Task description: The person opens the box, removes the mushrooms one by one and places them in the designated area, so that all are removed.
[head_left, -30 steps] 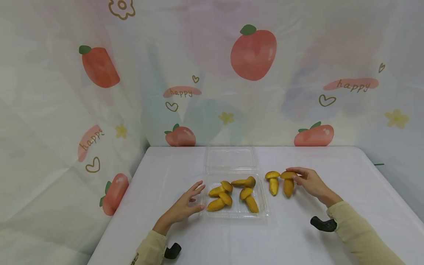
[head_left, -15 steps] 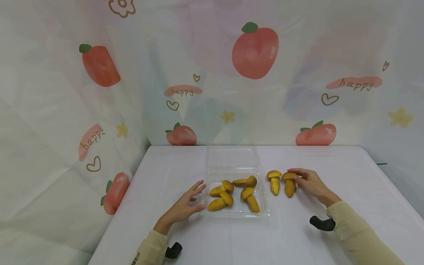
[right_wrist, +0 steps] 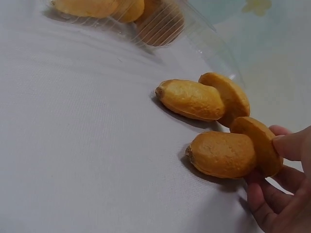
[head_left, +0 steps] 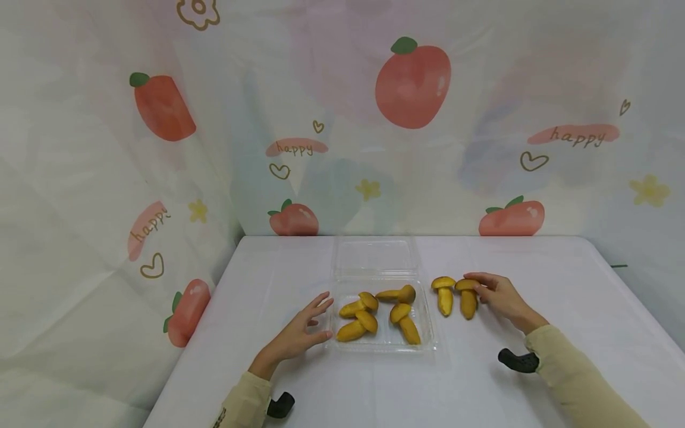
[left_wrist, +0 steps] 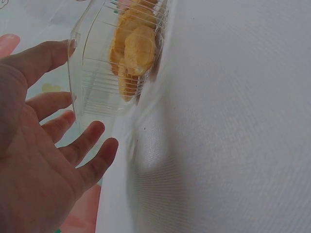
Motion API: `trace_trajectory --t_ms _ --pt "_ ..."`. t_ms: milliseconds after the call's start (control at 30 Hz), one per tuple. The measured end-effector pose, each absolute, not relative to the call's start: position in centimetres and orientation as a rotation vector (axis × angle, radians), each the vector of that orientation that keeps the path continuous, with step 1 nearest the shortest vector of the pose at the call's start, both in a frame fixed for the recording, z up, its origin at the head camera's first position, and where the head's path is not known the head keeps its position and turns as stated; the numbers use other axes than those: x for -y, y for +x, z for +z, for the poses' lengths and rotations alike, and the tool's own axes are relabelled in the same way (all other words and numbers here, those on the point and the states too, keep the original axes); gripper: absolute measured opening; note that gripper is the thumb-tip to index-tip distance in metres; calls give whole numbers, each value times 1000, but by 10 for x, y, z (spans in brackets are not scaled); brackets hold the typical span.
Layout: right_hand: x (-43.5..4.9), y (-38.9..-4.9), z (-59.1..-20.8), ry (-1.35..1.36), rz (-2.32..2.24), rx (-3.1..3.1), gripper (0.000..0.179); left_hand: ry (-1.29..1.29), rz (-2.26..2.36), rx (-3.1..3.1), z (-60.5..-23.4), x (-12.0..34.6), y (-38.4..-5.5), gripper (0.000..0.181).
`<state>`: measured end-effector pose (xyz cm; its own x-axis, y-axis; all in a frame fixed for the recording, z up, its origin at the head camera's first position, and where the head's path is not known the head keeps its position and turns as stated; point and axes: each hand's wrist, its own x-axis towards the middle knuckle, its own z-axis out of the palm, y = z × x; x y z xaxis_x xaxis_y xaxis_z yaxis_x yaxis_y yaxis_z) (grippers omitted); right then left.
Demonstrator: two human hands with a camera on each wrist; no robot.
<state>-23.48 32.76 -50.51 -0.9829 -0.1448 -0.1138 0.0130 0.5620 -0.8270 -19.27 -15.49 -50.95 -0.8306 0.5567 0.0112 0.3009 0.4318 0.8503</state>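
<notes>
A yellow-brown mushroom [head_left: 468,302] lies on the table right of the clear plastic container [head_left: 377,343]. My right hand [head_left: 503,300] pinches its cap, thumb on one side and fingers on the other, as the right wrist view shows. Just left of it, a second mushroom [right_wrist: 192,99] lies with its cap nearly touching the first. My left hand [head_left: 297,333] is at the container's left side, fingers spread, thumb and fingertips at the rim. Several mushrooms [head_left: 353,330] lie inside the container, two at its left and two at its right.
The container's transparent lid [head_left: 376,255] is folded back, flat on the white table [head_left: 278,261] toward the rear. A fruit-printed cloth [head_left: 342,89] hangs behind and at the left. A black curved piece [head_left: 518,361] sticks out at the right sleeve, another [head_left: 280,405] at the left.
The view has shifted very slightly. Both hands stay where they were, the right one still holding the mushroom's cap.
</notes>
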Motion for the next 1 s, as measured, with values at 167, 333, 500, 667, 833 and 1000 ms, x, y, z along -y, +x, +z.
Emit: trace_trajectory --t_ms 167,333,500,667,833,1000 --pt "-327 -234 -505 -104 -1385 -2622 42 734 1345 -2418 -509 155 -192 72" --pt "-328 -234 -505 -91 -1373 -2629 44 717 1337 -2421 -509 154 -192 73" --pt "-330 -234 -505 -60 -1346 -2638 50 719 1337 -2421 -509 154 -192 72" --pt "-335 -233 -503 -29 -1327 -2652 54 738 1340 -2428 -508 154 -192 72" --pt "-340 -233 -504 5 -1324 -2655 57 733 1328 -2440 -508 155 -192 72" --pt "-346 -234 -505 28 -1313 -2677 59 730 1326 -2435 -507 154 -191 73"
